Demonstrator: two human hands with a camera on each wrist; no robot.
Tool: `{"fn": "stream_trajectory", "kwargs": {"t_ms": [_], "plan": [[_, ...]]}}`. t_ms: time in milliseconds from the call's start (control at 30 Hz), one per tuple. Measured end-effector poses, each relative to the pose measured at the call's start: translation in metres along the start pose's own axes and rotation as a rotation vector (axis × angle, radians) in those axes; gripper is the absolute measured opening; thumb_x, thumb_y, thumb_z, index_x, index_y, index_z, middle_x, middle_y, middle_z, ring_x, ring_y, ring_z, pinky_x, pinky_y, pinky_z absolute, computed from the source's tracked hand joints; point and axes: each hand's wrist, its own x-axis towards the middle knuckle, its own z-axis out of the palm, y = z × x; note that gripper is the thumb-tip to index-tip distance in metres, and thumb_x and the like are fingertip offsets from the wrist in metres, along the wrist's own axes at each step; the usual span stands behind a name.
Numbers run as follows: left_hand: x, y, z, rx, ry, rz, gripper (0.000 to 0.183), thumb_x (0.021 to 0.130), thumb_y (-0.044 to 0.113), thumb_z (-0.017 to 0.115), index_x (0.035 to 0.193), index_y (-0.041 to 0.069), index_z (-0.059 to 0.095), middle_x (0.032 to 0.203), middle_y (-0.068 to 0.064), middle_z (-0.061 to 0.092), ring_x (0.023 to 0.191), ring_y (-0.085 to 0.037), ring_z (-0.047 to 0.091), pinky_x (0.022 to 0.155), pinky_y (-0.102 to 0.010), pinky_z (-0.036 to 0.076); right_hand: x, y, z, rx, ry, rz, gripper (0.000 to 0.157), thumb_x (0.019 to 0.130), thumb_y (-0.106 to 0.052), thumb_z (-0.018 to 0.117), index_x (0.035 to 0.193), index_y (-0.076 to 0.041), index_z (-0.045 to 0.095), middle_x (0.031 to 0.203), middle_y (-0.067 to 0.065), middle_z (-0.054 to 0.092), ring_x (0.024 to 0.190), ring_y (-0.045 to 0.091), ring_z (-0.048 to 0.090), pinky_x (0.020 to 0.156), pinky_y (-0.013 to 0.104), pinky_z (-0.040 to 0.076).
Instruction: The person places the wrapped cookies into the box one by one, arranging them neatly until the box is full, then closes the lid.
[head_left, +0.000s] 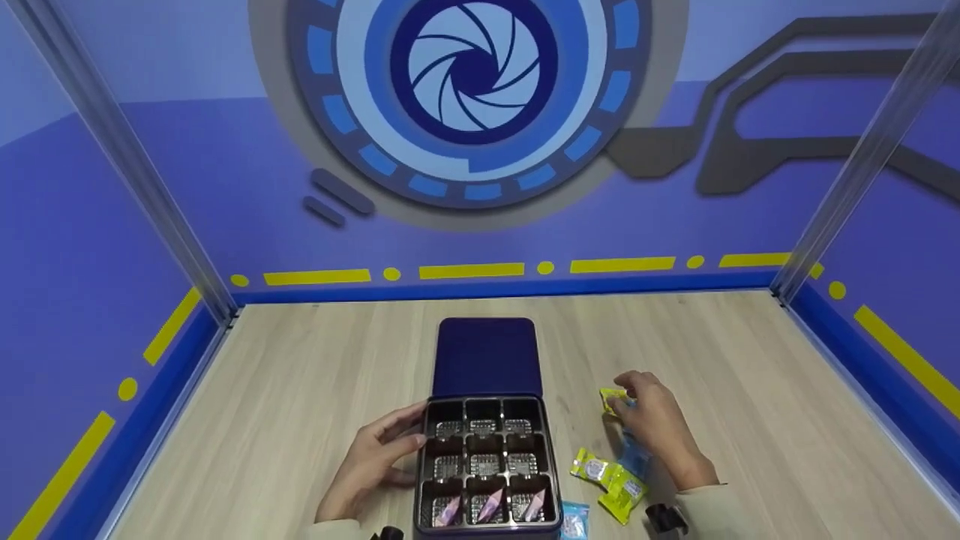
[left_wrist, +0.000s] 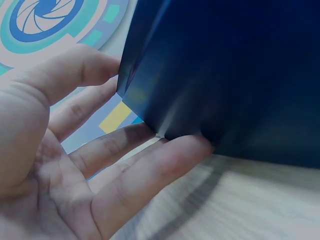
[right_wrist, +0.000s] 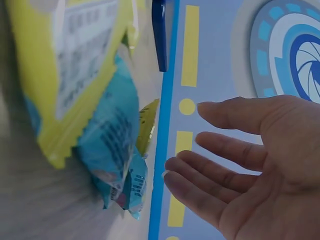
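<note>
My left hand [head_left: 379, 457] rests on the left side of a dark blue tin box [head_left: 487, 531]. Its nearly straight fingertips meet the blue wall [left_wrist: 240, 90] in the left wrist view. Inside the tin is a black divided tray [head_left: 484, 433]; each compartment of its near row holds one pink-wrapped candy [head_left: 491, 506]. Over the loose candies at the tin's right hovers my right hand [head_left: 658, 427], its fingers around a yellow-wrapped candy [head_left: 611, 400] in the head view. The right wrist view shows that hand [right_wrist: 270, 165] with fingers apart and nothing between them.
The tin's lid [head_left: 487, 356] lies folded back behind it. Yellow candies [head_left: 624, 495] and blue candies [head_left: 634, 456] lie on the wooden table [head_left: 322, 360], one blue packet [head_left: 575, 521] close against the tin. Printed blue walls [head_left: 187, 172] enclose the table's back and sides.
</note>
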Motion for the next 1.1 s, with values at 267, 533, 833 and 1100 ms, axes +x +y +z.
{"fn": "stream_trajectory", "kwargs": {"t_ms": [267,533,833,1100], "plan": [[0.001,0.001,-0.001,0.007,-0.01,0.007,0.058,0.097,0.012,0.077,0.152,0.009,0.059,0.155,-0.023,0.053,0.125,-0.037,0.065,0.07,-0.055,0.065,0.003,0.0,0.009,-0.033,-0.039,0.019,0.036,0.094,-0.005,0.078,0.125,0.009,0.068,0.117,0.022,0.066,0.105,0.038,0.067,0.091,0.057,0.058],[-0.001,0.002,-0.004,0.004,-0.019,0.005,0.059,0.098,0.013,0.077,0.153,0.008,0.057,0.156,-0.024,0.051,0.125,-0.037,0.064,0.072,-0.054,0.065,0.004,0.002,0.015,-0.056,-0.098,0.008,0.033,0.091,0.0,0.078,0.122,0.007,0.071,0.115,0.019,0.067,0.103,0.034,0.069,0.092,0.056,0.059],[-0.002,0.002,-0.001,0.004,-0.01,-0.004,0.059,0.096,0.014,0.078,0.152,0.008,0.058,0.156,-0.024,0.051,0.125,-0.036,0.064,0.071,-0.055,0.065,0.002,0.005,0.015,-0.033,-0.161,0.011,0.037,0.083,0.012,0.069,0.119,0.005,0.07,0.115,0.014,0.064,0.095,0.026,0.064,0.086,0.05,0.06],[0.0,0.002,-0.002,0.005,-0.015,0.009,0.059,0.096,0.012,0.078,0.152,0.007,0.058,0.155,-0.025,0.052,0.121,-0.035,0.066,0.07,-0.055,0.065,0.002,0.007,0.015,-0.04,-0.169,-0.005,0.033,0.084,0.015,0.069,0.115,0.002,0.07,0.108,0.01,0.064,0.094,0.025,0.066,0.086,0.051,0.061]]}}
